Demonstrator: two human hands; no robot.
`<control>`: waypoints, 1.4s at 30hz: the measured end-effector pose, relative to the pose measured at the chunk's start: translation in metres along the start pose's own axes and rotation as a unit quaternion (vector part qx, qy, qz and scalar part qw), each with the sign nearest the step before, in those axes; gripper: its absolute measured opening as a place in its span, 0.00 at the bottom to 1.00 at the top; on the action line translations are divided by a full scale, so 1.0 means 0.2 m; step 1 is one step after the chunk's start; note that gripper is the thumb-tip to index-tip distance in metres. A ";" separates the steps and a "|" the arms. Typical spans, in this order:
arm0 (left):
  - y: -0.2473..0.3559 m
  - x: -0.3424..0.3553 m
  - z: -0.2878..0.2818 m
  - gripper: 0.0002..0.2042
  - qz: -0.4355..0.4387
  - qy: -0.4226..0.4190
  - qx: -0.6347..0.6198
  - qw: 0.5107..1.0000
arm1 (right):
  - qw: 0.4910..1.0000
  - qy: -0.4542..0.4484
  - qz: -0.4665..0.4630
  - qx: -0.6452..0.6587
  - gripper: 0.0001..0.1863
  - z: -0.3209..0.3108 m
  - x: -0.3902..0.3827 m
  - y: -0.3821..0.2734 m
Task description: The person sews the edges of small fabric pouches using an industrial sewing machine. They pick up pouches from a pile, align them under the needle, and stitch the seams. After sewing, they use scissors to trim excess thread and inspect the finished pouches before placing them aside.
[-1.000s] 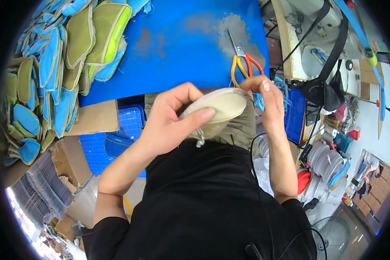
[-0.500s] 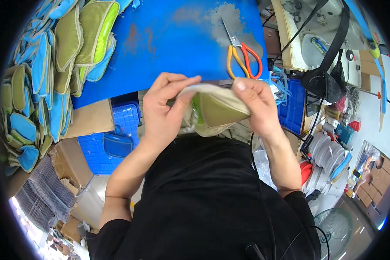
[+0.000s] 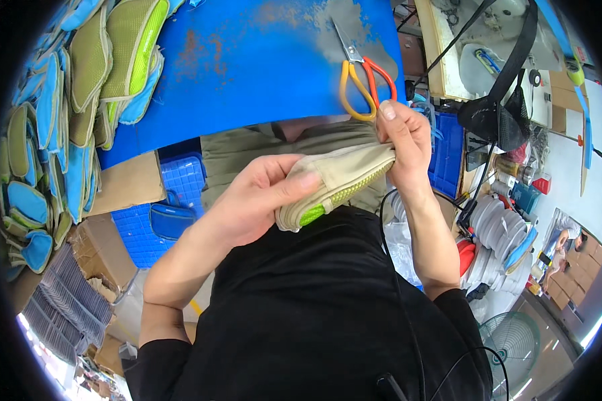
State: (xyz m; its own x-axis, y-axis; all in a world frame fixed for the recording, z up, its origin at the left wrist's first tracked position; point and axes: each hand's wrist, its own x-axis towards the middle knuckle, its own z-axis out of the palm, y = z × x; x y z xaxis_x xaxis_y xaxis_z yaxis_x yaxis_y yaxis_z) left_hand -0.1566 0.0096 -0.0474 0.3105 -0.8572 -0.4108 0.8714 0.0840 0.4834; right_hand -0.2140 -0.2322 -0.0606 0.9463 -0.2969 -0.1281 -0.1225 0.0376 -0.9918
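Between my two hands, above my lap, is a small pouch of beige fabric, olive mesh and bright green material. My left hand grips its left part, thumb on top; my right hand pinches the other end near the table edge. Scissors with orange and red handles lie on the blue table just beyond my right hand. A heap of olive, blue and green pouches covers the left of the table.
Below the table edge are cardboard, blue crates and a blue pouch. At right are a machine table with hanging straps, a blue bin, white tape rolls, a fan and another person.
The pouch has been turned, now showing beige fabric above mesh and green. My left hand has moved lower since half a second ago; my right hand has shifted up toward the scissors.
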 end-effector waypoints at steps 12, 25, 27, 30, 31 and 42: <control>0.10 -0.03 0.03 0.22 -0.033 -0.038 0.215 0.975 | 0.999 -0.012 -0.036 -0.001 0.18 -0.02 -0.02 -0.03; -0.03 0.00 -0.04 0.18 0.033 -0.020 0.062 0.997 | 0.975 -0.103 0.031 -0.196 0.11 0.09 -0.05 -0.26; -0.05 0.00 -0.05 0.25 0.030 -0.015 0.021 0.999 | 0.982 -0.094 0.024 -0.165 0.10 0.09 -0.06 -0.22; -0.07 0.00 -0.06 0.28 0.023 -0.012 -0.025 0.999 | 0.987 -0.076 0.006 -0.141 0.10 0.10 -0.07 -0.19; -0.08 0.00 -0.06 0.28 0.019 -0.012 -0.037 0.999 | 0.988 -0.068 -0.001 -0.137 0.10 0.10 -0.08 -0.19; -0.06 0.00 -0.07 0.18 0.062 -0.031 -0.006 0.998 | 0.993 -0.063 0.013 -0.100 0.08 0.10 -0.10 -0.21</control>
State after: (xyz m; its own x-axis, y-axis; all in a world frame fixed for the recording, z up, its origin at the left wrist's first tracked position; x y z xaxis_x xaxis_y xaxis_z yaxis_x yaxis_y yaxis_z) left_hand -0.1615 0.0151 -0.0637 0.3920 -0.8695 -0.3004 0.8326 0.1964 0.5179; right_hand -0.2215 -0.2093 -0.0155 0.9705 -0.1762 -0.1647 -0.1919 -0.1499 -0.9699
